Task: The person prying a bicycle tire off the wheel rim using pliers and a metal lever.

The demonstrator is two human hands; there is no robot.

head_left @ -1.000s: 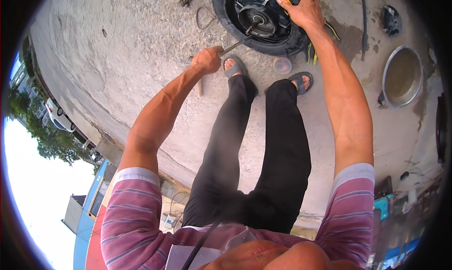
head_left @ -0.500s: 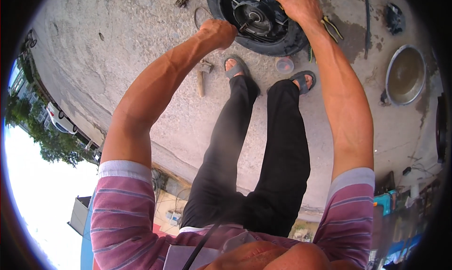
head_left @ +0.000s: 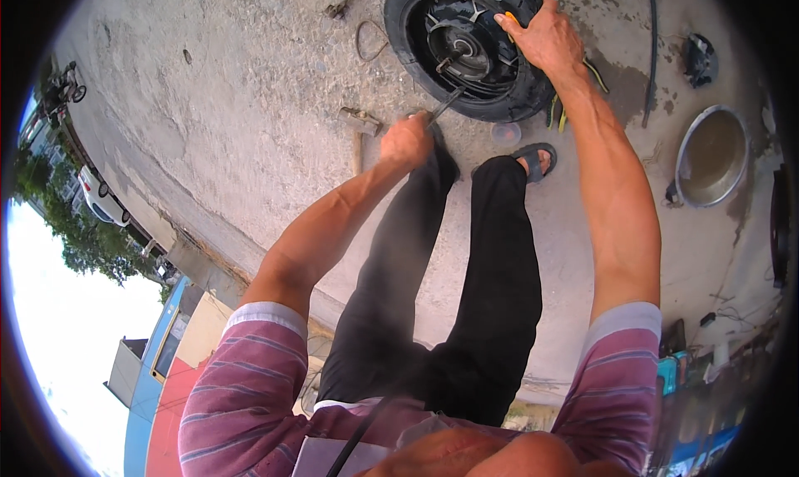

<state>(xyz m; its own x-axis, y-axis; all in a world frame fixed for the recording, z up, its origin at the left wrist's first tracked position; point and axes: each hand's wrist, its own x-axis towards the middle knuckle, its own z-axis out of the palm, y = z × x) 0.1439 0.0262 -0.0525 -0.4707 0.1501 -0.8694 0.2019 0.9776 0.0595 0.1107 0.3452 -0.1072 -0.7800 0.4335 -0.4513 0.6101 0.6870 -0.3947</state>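
A black tyre (head_left: 416, 40) on a dark wheel lies on the ground at the top of the view. My left hand (head_left: 406, 141) is closed around a metal tyre lever (head_left: 447, 106), whose far end reaches the near-left part of the rim. On the wheel's right side my right hand (head_left: 551, 42) rests over the tyre, closed on an orange-handled tool (head_left: 511, 17). Only a bit of that handle shows by the thumb; the rest is hidden. Pliers with yellow-green handles (head_left: 597, 76) lie partly behind my right wrist.
A hammer (head_left: 359, 126) lies left of my left hand. A small clear tub (head_left: 505, 134) sits beside the tyre, near my sandalled foot (head_left: 537, 161). To the right stand a metal basin (head_left: 712, 156) of murky water and a dark object (head_left: 699, 61). A black hose (head_left: 651, 52) runs along the ground.
My left hand has drawn back toward me from the wheel's left side, and the tyre lever now shows. My right hand stays on the tyre. The whole view has shifted slightly.
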